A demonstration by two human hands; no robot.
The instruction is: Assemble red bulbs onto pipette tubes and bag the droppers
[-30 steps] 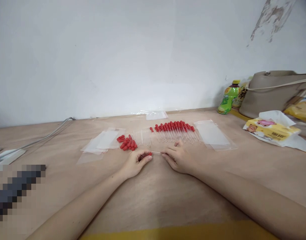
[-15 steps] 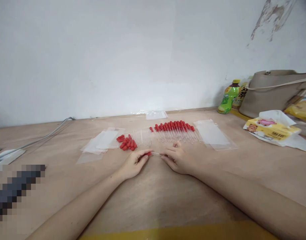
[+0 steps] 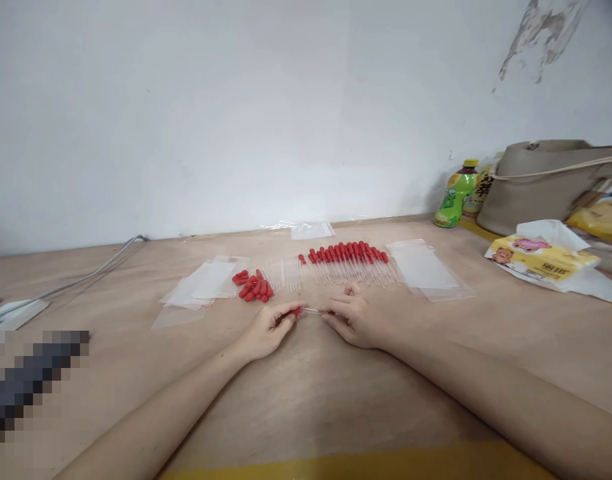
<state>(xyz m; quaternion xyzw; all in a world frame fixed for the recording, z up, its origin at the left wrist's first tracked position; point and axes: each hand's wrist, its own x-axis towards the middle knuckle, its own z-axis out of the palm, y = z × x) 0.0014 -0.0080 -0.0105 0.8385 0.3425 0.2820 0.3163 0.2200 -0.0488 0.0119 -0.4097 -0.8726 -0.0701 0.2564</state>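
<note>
My left hand (image 3: 272,328) pinches a red rubber bulb (image 3: 297,311) between thumb and fingers. A thin clear tube (image 3: 311,311) spans the gap between my hands, its left end at the bulb. The fingers of my right hand (image 3: 353,319) are closed on the tube's other end. Beyond my left hand lies a pile of red bulbs (image 3: 257,287), with a row of bare clear tubes (image 3: 285,275) beside it. Several tubes with red bulbs on them (image 3: 353,260) lie side by side behind my right hand.
Clear plastic bags lie at the left (image 3: 201,283) and right (image 3: 426,268), another (image 3: 312,231) by the wall. At the right are a green bottle (image 3: 456,195), a grey bag (image 3: 541,183) and a tissue pack (image 3: 546,259). A cable (image 3: 101,268) crosses the left side.
Less of the clear tube shows between my hands, and the bulb and tube have tilted slightly. Both hands stay in nearly the same place.
</note>
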